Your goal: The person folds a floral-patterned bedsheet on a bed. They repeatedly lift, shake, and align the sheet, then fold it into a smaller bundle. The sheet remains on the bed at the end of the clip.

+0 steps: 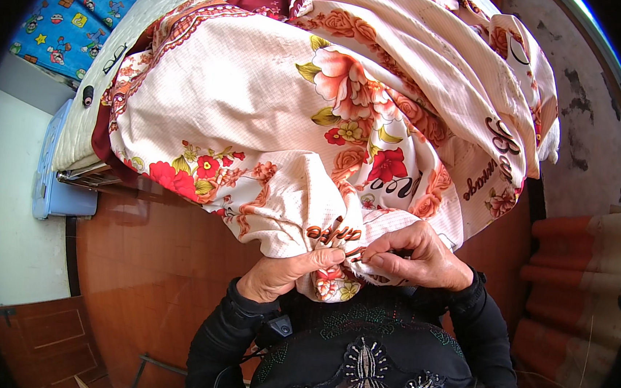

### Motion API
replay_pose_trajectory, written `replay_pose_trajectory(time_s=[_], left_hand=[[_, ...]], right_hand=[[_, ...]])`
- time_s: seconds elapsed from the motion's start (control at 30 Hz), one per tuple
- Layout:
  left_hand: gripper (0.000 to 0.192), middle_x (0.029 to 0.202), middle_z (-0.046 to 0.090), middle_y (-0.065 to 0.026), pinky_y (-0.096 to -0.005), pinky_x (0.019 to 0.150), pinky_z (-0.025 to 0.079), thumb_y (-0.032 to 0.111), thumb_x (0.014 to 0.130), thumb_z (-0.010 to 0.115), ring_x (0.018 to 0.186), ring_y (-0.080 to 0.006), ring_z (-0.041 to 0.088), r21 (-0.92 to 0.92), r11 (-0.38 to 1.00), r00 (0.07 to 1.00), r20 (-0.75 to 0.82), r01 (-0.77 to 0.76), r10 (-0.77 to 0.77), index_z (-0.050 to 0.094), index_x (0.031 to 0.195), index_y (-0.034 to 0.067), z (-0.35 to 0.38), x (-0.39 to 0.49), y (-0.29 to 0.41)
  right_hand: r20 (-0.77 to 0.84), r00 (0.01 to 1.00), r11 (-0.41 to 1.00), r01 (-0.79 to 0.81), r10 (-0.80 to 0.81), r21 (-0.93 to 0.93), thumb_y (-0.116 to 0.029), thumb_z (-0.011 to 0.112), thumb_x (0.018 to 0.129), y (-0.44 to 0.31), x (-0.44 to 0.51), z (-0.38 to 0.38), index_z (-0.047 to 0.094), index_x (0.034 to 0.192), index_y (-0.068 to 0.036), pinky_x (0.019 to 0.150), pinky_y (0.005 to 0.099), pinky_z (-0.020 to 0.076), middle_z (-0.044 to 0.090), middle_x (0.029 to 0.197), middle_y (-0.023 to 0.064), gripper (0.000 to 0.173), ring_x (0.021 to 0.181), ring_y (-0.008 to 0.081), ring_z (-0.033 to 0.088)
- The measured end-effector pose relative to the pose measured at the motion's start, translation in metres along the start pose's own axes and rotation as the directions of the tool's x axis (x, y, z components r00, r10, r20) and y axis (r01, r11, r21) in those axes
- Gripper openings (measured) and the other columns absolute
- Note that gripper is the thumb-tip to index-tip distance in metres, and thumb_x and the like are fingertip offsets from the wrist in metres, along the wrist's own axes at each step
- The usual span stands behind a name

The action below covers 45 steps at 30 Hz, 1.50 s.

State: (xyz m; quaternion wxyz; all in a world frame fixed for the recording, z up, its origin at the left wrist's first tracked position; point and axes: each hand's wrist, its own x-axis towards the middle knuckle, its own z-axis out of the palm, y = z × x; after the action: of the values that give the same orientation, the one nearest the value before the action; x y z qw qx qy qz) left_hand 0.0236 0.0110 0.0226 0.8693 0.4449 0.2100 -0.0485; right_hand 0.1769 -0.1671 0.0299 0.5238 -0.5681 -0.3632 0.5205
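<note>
A large floral printed bed cover (254,80) with script lettering spreads over the bed and hangs off its near edge towards me. In front of my waist, my left hand (293,272) grips a gathered bunch of this cloth, its thumb pressed on top. Close beside it, my right hand (420,254) pinches the cloth near a frayed white edge (375,278), thumb and forefinger together. Whether a needle or thread sits between those fingertips is too small to tell. The folds hide most of my left fingers.
Black-framed eyeglasses (115,59) and a small dark cylinder (88,96) lie on the white quilted mattress (82,135). A blue plastic bin (64,196) stands left of the bed, a cartoon-print blue cloth (84,12) beyond. Orange-and-white curtains (573,258) hang at right.
</note>
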Motion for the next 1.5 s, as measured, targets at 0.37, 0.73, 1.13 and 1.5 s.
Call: replay_pose_trajectory(time_s=[0.37, 0.73, 1.13, 1.5], left_hand=[[0.041, 0.107, 0.063, -0.0102, -0.0309, 0.082, 0.052, 0.001, 0.081, 0.067, 0.093, -0.0180, 0.063, 0.011, 1.000, 1.000, 0.007, 0.029, -0.029, 0.052, 0.119, 0.000, 0.002, -0.001, 0.003], [0.040, 0.110, 0.062, -0.0065, -0.0284, 0.085, 0.050, 0.002, 0.083, 0.065, 0.097, -0.0145, 0.060, 0.177, 0.984, 0.999, 0.048, -0.011, 0.002, 0.052, 0.121, 0.001, 0.003, 0.003, -0.002], [0.040, 0.107, 0.063, -0.0080, -0.0301, 0.082, 0.051, 0.005, 0.082, 0.066, 0.093, -0.0162, 0.062, 0.057, 0.998, 1.000, 0.026, 0.006, -0.007, 0.053, 0.120, 0.000, 0.006, 0.001, 0.002], [0.035, 0.106, 0.063, -0.0067, -0.0277, 0.082, 0.050, 0.005, 0.085, 0.064, 0.094, -0.0142, 0.061, 0.075, 0.996, 0.996, 0.066, 0.057, -0.062, 0.054, 0.119, 0.000, 0.005, 0.003, -0.002]], right_hand=[[0.027, 0.996, 0.980, 0.094, -0.090, -0.175, -0.008, 0.061, 0.086, -0.005, 0.002, -0.001, 0.066, 0.095, 0.004, 0.068, 0.0242, 0.0489, 0.068, 0.082, 0.0084, 0.016, 0.074, 0.0093, 0.061], [-0.039, 0.944, 0.763, 0.239, -0.327, -0.601, -0.005, 0.064, 0.077, -0.014, -0.001, 0.018, 0.063, 0.078, -0.002, 0.054, 0.0356, 0.0474, 0.058, 0.062, 0.0143, 0.004, 0.056, 0.0293, 0.060], [0.034, 0.995, 0.980, 0.099, -0.095, -0.170, -0.009, 0.061, 0.086, -0.007, 0.003, 0.000, 0.064, 0.088, 0.003, 0.065, 0.0241, 0.0471, 0.065, 0.077, 0.0050, 0.013, 0.069, 0.0084, 0.057], [0.067, 0.995, 0.990, 0.084, -0.077, -0.116, -0.009, 0.059, 0.088, 0.000, 0.005, 0.004, 0.063, 0.088, 0.003, 0.061, 0.0224, 0.0447, 0.061, 0.073, 0.0010, 0.012, 0.066, 0.0049, 0.052]])
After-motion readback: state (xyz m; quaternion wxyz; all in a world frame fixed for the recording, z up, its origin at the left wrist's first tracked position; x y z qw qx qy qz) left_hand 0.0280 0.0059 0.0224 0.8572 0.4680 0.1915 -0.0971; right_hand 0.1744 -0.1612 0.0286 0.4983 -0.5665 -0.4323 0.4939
